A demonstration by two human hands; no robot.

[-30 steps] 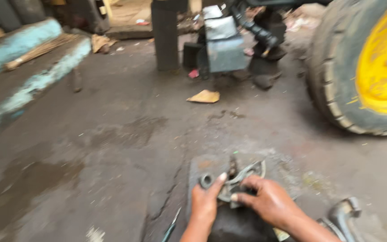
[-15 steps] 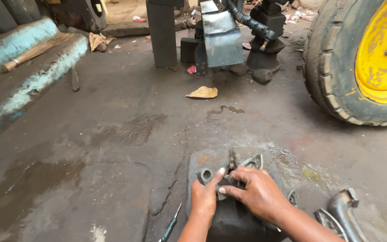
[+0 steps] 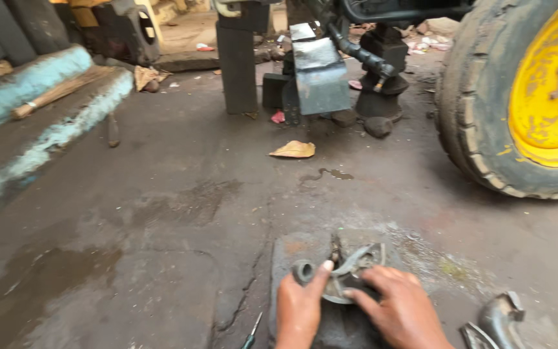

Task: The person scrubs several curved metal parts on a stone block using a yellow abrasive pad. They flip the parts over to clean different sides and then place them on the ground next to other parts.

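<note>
Both hands [image 3: 356, 310] have slid lower, still pressing the metal part [image 3: 347, 271].

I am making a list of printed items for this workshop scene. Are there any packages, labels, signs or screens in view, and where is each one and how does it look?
No package, label, sign or screen can be seen.
Nearest to one: small red scrap on the floor by the dark pillar, too small to identify.
Crumpled tan scrap, mid-floor, flat, unprinted as far as visible.
Both hands, left hand and right hand, rest on a bare grey metal part.
</note>
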